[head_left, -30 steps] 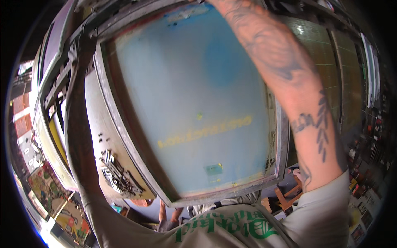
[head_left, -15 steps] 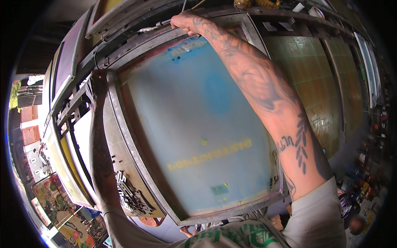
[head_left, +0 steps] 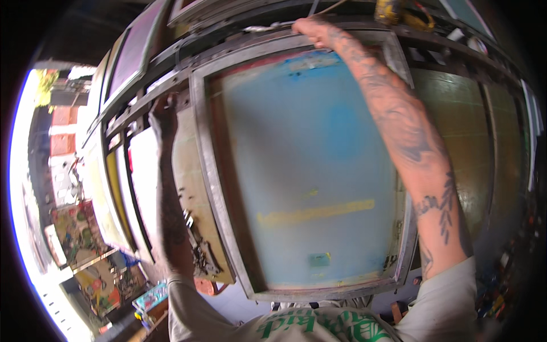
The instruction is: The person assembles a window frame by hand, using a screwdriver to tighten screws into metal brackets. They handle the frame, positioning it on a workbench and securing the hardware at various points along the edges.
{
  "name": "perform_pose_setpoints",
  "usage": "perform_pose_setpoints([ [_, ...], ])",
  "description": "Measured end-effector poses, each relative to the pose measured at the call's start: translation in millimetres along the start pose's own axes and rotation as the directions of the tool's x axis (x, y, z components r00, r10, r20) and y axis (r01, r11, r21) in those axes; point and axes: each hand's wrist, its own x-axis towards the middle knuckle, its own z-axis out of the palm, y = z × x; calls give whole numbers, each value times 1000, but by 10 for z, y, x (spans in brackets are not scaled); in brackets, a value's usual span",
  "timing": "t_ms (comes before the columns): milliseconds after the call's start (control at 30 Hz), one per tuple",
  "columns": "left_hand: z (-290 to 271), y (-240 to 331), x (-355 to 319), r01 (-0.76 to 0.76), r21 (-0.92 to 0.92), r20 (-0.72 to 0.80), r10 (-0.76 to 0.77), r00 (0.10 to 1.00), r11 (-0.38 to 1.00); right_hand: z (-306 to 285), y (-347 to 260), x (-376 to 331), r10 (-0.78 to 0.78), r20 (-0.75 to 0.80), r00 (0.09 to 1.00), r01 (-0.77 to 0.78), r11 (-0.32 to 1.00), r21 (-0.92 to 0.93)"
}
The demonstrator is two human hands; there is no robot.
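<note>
A large metal-framed printing screen (head_left: pixel 307 165) fills the middle of the view, with bluish mesh, blue stains toward its far end and a yellow band of lettering across its nearer part. My right hand (head_left: pixel 313 33), its forearm crossing the screen's right side, is closed over the far edge of the frame. My left hand (head_left: pixel 165 109) lies in shadow beside the frame's far left corner, close to a dark metal rail (head_left: pixel 139 108). Its fingers look curled, but what they hold is hidden.
More framed screens (head_left: pixel 134 62) stand at the left beyond the rail. To the right lies a brownish flat panel (head_left: pixel 450 137). A yellow-stained container (head_left: pixel 388 11) sits at the far side. Black-smeared board (head_left: pixel 199 251) shows beside my left forearm.
The whole view has swung left, so the screen and both arms appear farther right. The screen's left corner now shows a wider gap from my left hand. My right hand stays at the far edge.
</note>
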Motion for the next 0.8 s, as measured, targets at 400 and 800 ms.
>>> perform_pose_setpoints([
  [400,-2007,-326,-2066,364,334,486,-490,723,869,-115,298,360,-34,160,987,47,996,-79],
  [800,-1615,-461,-2306,339,427,480,-528,701,838,-721,-1,-488,-278,190,941,225,939,260],
])
